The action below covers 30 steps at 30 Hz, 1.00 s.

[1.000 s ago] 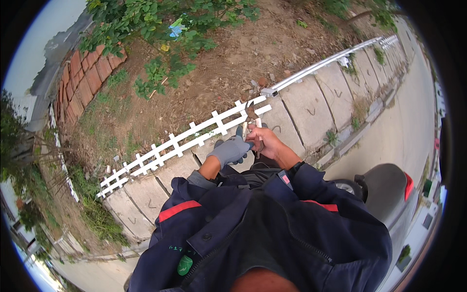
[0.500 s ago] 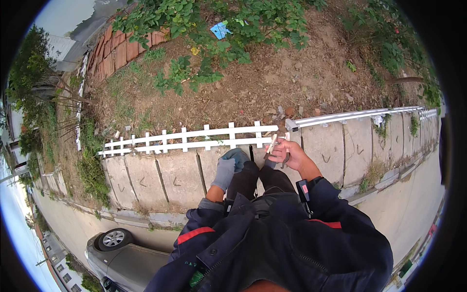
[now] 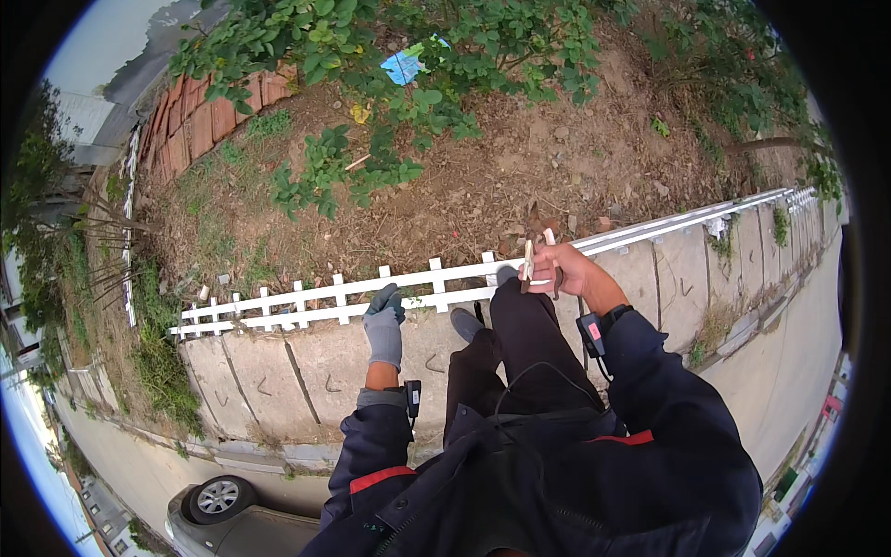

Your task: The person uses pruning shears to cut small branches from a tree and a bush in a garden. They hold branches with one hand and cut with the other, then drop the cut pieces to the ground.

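My left hand (image 3: 383,327), in a grey glove with dark fingers, is over the low white picket fence (image 3: 340,299). Its fingers are curled together, and anything inside them is hidden. Bare, my right hand (image 3: 568,267) grips a two-armed, pliers-like hand tool (image 3: 528,265) with pale and brown parts. That tool is beside the spot where the picket section meets the long white rail (image 3: 650,226). Its exact kind is too small to make out.
Concrete slabs (image 3: 264,376) with metal hooks lie under my feet. Beyond the fence are bare soil (image 3: 520,167), leafy bushes (image 3: 316,167) and stacked red tiles (image 3: 200,125). A grey car (image 3: 218,520) stands on the road behind, lower left.
My left hand has moved left and away from my right hand, out to the fence. One leg has stepped forward to the fence. My right hand still holds the tool.
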Available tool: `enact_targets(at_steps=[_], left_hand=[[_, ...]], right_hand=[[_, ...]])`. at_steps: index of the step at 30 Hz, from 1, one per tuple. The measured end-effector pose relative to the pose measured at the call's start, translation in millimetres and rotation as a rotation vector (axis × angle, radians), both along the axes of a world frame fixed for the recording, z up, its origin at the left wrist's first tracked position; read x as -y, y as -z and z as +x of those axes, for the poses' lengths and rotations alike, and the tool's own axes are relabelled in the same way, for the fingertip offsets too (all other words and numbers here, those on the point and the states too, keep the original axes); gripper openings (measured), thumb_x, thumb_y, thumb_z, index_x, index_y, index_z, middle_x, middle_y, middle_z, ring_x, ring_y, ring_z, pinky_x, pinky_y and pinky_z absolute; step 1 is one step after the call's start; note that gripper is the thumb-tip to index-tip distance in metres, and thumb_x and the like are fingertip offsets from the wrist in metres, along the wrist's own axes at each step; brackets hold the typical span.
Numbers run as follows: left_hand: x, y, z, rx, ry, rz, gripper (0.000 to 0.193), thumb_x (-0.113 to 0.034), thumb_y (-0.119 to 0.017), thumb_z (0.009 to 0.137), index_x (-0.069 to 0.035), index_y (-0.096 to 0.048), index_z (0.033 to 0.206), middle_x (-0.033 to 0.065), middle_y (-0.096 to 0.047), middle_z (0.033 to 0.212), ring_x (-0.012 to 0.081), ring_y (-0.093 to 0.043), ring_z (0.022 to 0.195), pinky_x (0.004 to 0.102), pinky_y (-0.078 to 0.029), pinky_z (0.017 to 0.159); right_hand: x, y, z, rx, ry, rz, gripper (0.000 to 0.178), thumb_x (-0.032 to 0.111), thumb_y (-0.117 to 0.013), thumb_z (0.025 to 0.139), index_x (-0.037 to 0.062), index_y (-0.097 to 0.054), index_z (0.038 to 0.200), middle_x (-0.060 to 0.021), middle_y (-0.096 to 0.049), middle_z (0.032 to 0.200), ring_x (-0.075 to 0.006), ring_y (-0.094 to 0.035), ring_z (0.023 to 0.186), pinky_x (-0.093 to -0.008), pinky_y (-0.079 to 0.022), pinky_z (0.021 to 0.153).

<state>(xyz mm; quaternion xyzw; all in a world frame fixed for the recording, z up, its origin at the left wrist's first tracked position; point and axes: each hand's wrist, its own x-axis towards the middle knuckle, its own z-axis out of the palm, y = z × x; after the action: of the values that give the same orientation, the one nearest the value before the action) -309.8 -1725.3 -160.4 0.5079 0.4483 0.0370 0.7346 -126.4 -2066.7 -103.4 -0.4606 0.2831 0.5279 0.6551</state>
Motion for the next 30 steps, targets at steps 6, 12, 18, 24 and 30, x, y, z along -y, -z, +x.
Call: enact_targets(at_steps=[6, 12, 18, 24, 30], left_hand=[[-19.4, 67.2, 25.3, 0.02, -0.081, -0.011, 0.024, 0.002, -0.064, 0.09, -0.003, -0.071, 0.113, 0.0007, -0.066, 0.083, 0.005, -0.047, 0.058, 0.0214, -0.038, 0.051], [-53.6, 148.6, 90.5, 0.003, -0.241, 0.022, 0.027, 0.005, -0.064, 0.089, -0.002, -0.07, 0.114, 0.0053, -0.071, 0.099, 0.0062, -0.054, 0.066, 0.0201, -0.041, 0.056], [-99.0, 269.2, 173.1, 0.043, 0.136, 0.845, 0.029, -0.002, -0.059, 0.093, -0.002, -0.064, 0.122, 0.0053, -0.068, 0.106, 0.0139, -0.061, 0.087, 0.0278, -0.049, 0.072], [-111.5, 326.0, 236.2, 0.509, 0.281, 0.733, 0.036, -0.015, -0.053, 0.1, -0.005, -0.051, 0.135, 0.012, -0.059, 0.127, 0.0247, -0.058, 0.11, 0.0373, -0.048, 0.095], [-113.1, 365.0, 285.3, 0.7, -0.052, 0.346, 0.039, -0.012, -0.054, 0.099, -0.002, -0.048, 0.136, 0.0138, -0.057, 0.13, 0.025, -0.059, 0.109, 0.0368, -0.051, 0.091]], right_hand=[[-7.0, 69.2, 29.4, 0.034, 0.032, -0.052, 0.023, 0.013, -0.058, 0.084, 0.0039, -0.059, 0.106, -0.0145, -0.07, 0.103, -0.0302, -0.069, 0.098, -0.0531, -0.052, 0.094], [-37.7, 170.7, 77.7, -0.159, -0.005, -0.01, 0.026, 0.014, -0.056, 0.087, -0.0007, -0.057, 0.109, -0.0225, -0.066, 0.11, -0.0377, -0.064, 0.106, -0.0584, -0.047, 0.098], [-103.1, 255.4, 162.6, -0.151, -0.126, 0.171, 0.034, 0.018, -0.058, 0.088, -0.002, -0.055, 0.115, -0.0223, -0.064, 0.115, -0.0375, -0.063, 0.109, -0.0599, -0.047, 0.098], [-130.1, 293.2, 216.0, -0.035, -0.151, 0.258, 0.035, 0.019, -0.057, 0.089, 0.0005, -0.055, 0.118, -0.0231, -0.063, 0.119, -0.0355, -0.062, 0.113, -0.0587, -0.046, 0.1], [-124.7, 323.7, 210.2, 0.083, -0.076, 0.362, 0.035, 0.019, -0.055, 0.089, -0.0009, -0.056, 0.118, -0.0236, -0.063, 0.119, -0.0358, -0.062, 0.114, -0.0579, -0.045, 0.101]])
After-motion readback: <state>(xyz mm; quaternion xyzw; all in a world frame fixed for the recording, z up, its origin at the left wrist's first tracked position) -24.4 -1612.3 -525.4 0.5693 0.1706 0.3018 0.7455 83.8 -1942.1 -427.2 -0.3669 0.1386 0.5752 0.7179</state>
